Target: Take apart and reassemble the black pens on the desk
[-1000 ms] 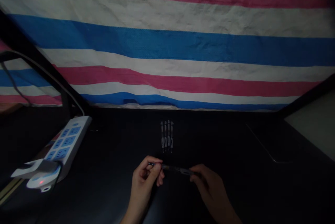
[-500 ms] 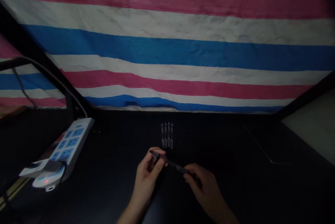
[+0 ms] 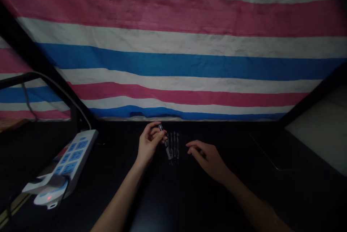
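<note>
My left hand (image 3: pixel 149 143) pinches a dark pen (image 3: pixel 168 151) near its upper end, between thumb and fingers. The held pen is tilted, its lower end over or beside the left side of a row of pens (image 3: pixel 175 143). Whether it touches them I cannot tell. Several similar dark pens with grey grips lie side by side on the black table, pointing away from me; the held pen partly covers the leftmost. My right hand (image 3: pixel 207 156) is to the right of the row, fingers bent and slightly apart, holding nothing.
A white power strip (image 3: pixel 73 159) with blue sockets, a plugged-in adapter (image 3: pixel 45 179) and a red light lies at the left. A striped sheet (image 3: pixel 173 64) hangs behind the black table (image 3: pixel 173 203). Dark slanted frame bars (image 3: pixel 51 65) stand at the sides.
My right hand has let go of the pen and moved away to the right. My left hand has carried the pen forward, turning it to point nearly along the row. The view has tilted up slightly.
</note>
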Motion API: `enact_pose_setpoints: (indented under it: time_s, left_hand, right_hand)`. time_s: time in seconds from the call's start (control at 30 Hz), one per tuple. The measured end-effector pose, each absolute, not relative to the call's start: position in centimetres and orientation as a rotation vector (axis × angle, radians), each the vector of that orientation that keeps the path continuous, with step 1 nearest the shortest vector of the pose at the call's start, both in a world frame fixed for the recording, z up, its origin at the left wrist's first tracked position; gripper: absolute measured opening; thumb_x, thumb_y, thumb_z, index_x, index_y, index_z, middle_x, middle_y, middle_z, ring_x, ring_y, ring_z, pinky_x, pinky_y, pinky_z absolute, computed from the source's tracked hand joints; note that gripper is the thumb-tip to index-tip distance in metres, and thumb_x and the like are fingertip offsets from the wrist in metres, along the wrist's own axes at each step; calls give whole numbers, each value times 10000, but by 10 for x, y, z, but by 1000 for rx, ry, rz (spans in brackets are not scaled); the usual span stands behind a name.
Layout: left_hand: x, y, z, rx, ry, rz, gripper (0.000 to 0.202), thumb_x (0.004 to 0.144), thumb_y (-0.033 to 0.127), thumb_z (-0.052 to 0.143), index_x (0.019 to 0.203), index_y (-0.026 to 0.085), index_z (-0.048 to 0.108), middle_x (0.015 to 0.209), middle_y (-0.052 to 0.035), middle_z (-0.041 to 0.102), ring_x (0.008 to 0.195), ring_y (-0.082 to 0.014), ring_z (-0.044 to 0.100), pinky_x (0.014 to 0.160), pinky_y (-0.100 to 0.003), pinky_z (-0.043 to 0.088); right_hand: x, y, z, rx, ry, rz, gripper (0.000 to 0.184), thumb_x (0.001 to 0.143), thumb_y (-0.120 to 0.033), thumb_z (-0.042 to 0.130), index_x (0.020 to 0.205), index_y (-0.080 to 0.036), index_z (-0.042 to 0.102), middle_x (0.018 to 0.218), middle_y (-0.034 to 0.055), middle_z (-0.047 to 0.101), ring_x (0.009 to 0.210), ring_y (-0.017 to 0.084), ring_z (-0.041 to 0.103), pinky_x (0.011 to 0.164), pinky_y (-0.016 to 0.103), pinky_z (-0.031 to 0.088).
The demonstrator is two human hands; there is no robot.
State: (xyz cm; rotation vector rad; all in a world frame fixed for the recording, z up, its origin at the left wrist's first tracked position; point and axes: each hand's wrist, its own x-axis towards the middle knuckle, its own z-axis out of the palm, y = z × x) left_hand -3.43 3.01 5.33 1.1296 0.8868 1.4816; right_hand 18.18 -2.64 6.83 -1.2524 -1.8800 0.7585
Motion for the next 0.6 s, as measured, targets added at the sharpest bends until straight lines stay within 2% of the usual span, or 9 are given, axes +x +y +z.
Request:
enact_pose_setpoints:
  time_s: [0.07, 0.2, 0.3, 0.37, 0.5, 0.6]
  left_hand:
    - [-34, 31, 46, 1114, 919, 1460, 467, 707, 310, 747, 1107, 187, 540, 786, -7, 667, 617, -138, 658, 567, -229, 522]
    - [-35, 31, 38, 1091, 987, 1466, 426, 688, 315, 760, 1035, 172, 561, 742, -2, 663, 623, -149, 660, 564, -232, 521]
    - [-35, 32, 36, 1062, 992, 1462, 481, 687, 315, 760, 1097, 177, 549, 743, 6, 665, 623, -147, 661, 577, -238, 522]
    - [-34, 33, 34, 1051, 990, 1456, 513, 685, 311, 761, 1130, 182, 539, 749, 7, 666, 617, -146, 661, 583, -245, 526]
    - [-35, 33, 31, 1064, 1003, 1479, 431, 684, 297, 765, 1047, 168, 572, 742, -4, 677, 625, -145, 660, 597, -244, 525]
    - [-35, 33, 32, 1063, 1018, 1476, 439, 687, 307, 762, 1062, 175, 577, 752, -1, 684, 627, -141, 659, 602, -238, 518]
  right_hand:
    - [180, -14, 55, -1265, -1810, 784, 225, 896, -268, 456, 984, -210, 655, 798, 13, 696, 714, 143, 650, 613, 227, 478]
    - [176, -1, 26, -1296, -1758, 781, 230, 897, -261, 439, 964, -187, 646, 782, 24, 692, 672, 139, 645, 604, 233, 494]
    - [177, 1, 11, -1312, -1739, 771, 222, 893, -259, 440, 937, -183, 645, 753, 24, 684, 659, 142, 643, 588, 234, 491]
    - [179, 0, 5, -1316, -1734, 765, 228, 902, -268, 432, 938, -186, 642, 753, 23, 681, 665, 143, 645, 589, 235, 493]
    - [181, -2, 2, -1323, -1740, 758, 239, 910, -272, 419, 942, -188, 640, 756, 20, 676, 693, 147, 651, 600, 236, 495]
    - [180, -4, 2, -1329, -1762, 755, 225, 904, -263, 428, 935, -197, 641, 748, 13, 671, 677, 146, 645, 574, 231, 476]
